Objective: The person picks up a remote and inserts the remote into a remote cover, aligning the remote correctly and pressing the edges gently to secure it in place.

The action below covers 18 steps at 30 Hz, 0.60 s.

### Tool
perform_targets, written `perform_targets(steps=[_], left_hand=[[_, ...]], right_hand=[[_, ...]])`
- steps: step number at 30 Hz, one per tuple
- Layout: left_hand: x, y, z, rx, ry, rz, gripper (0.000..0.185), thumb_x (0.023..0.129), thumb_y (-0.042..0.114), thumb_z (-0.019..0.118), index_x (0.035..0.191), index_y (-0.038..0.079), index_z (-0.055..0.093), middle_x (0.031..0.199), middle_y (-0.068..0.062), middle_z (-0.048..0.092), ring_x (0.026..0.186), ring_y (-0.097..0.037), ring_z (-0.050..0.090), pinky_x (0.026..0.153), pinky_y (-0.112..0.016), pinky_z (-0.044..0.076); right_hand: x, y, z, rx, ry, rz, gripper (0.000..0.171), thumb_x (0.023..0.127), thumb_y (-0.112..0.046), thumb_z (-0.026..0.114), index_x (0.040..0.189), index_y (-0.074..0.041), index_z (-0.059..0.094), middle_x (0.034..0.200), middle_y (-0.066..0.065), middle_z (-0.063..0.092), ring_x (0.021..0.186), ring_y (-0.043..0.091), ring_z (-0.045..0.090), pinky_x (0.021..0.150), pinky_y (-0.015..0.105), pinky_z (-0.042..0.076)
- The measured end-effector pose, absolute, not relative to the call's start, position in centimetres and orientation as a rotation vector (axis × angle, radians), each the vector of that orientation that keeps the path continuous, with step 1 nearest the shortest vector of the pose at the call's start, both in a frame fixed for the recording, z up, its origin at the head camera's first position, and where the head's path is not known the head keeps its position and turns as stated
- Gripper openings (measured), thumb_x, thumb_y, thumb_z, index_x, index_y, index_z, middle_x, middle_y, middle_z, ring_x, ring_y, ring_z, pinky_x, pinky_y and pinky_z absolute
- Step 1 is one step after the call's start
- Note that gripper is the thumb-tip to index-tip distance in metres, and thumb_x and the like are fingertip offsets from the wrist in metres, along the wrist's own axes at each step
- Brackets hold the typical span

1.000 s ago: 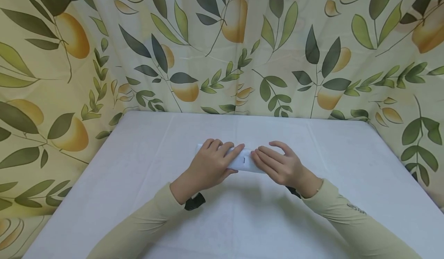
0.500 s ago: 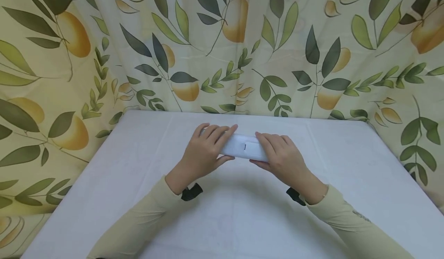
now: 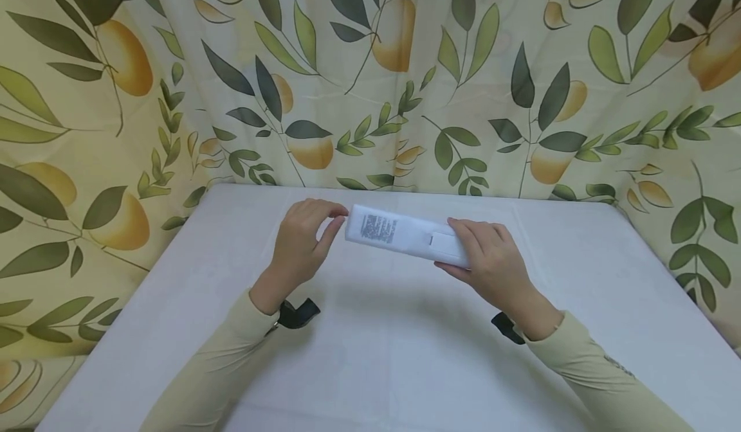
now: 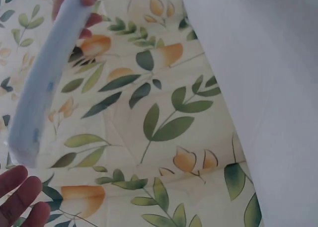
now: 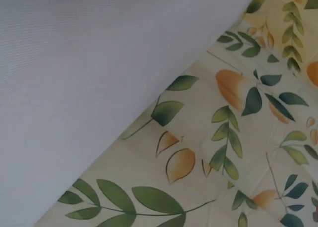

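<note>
Label print on the white remote (image 3: 405, 234) too small to read. Remote's right end hidden under the right hand (image 3: 492, 261). Left hand (image 4: 20, 197) cut off by the left wrist view's edge. Right wrist view: no hand visible.

Printed matter on your items:

- Remote control (image 3: 405, 234), white, back side up: one block of small dark print near its left end, several lines, too small to read. You will make out no brand, number or word on it.
- Your right sleeve (image 3: 602, 371): a small dark mark or logo on the forearm, also too small to read.

No other text, label, number or sign can be read on anything you have here.
</note>
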<state>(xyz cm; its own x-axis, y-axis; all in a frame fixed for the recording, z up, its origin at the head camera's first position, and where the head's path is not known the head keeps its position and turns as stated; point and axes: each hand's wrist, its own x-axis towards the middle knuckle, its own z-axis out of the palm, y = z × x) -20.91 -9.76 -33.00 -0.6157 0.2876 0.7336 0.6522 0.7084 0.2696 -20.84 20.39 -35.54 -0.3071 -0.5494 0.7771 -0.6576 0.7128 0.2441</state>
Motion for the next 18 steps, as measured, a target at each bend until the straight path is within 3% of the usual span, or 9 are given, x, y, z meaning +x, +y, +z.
perform_targets(steps=[8, 18], left_hand=[[-21.0, -9.7, -33.0, -0.862, -2.282, -0.643, 0.034, 0.084, -0.001, 0.063, 0.118, 0.007, 0.064, 0.101, -0.008, 0.066, 0.095, -0.023, 0.061, 0.089, -0.039, 0.047], [-21.4, -9.7, -34.1, -0.938, -2.210, -0.533, 0.026, 0.083, 0.000, 0.065, 0.108, 0.007, 0.069, 0.098, -0.007, 0.067, 0.093, -0.023, 0.061, 0.089, -0.038, 0.047]], right_hand=[[-20.8, 20.4, -35.6, 0.956, -1.964, 0.158, 0.060, 0.097, -0.048, 0.038, 0.112, 0.006, 0.057, 0.098, 0.018, 0.064, 0.084, 0.033, 0.063, 0.067, 0.047, 0.049], [-20.9, 21.0, -35.4, 1.011, -2.023, 0.108, 0.063, 0.098, -0.050, 0.031, 0.112, 0.005, 0.057, 0.099, 0.018, 0.064, 0.083, 0.033, 0.063, 0.070, 0.048, 0.048]])
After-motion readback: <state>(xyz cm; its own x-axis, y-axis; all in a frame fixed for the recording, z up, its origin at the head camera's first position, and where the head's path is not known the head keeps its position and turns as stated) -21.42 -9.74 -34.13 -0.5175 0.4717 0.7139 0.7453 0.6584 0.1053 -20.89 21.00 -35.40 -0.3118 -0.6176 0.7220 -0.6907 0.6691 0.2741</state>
